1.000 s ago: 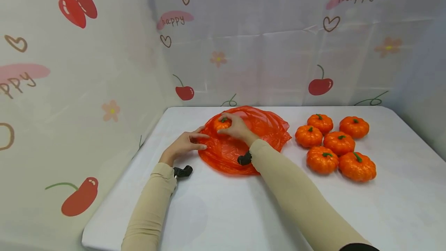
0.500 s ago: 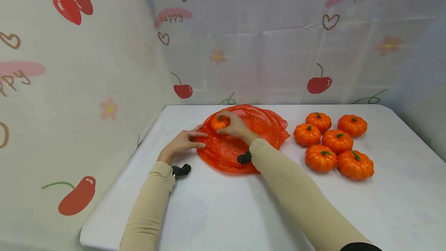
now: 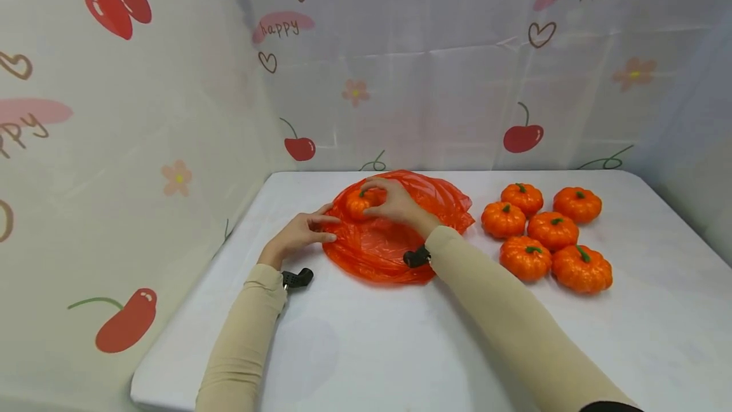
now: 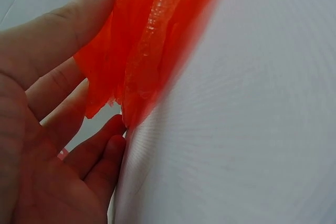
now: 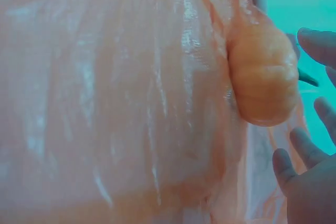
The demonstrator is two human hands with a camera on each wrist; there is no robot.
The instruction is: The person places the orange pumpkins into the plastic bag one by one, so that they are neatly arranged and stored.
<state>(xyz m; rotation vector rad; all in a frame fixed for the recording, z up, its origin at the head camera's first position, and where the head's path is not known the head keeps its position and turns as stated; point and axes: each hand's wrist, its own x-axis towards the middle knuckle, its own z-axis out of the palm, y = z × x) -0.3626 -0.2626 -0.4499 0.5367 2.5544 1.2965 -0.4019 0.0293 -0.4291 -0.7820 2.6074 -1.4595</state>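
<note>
White table (image 3: 354,348) spreads out in front of the person, with beige sleeves (image 3: 243,336) reaching forward over it. First comes the bag (image 3: 383,247), thin crumpled red film lying low. At its left edge is the left hand (image 3: 300,234), thumb and fingers apart and relaxed, the film running between them; I cannot tell how firmly it holds. Farther in, the right hand (image 3: 400,204) hangs over the bag, its fingers spread and gripping nothing. Just beyond its fingertips sits the pumpkin (image 3: 356,206), against the film at the bag's left part; whether it is fully inside is unclear. Near the table's right side, six more pumpkins (image 3: 552,233) cluster. Behind everything hangs a cherry-printed backdrop (image 3: 446,94).

Letting go of the pumpkin at the bag seems the step in hand. Next, I judge, the right hand needs to lift away without dragging film, the left steadying the edge.
</note>
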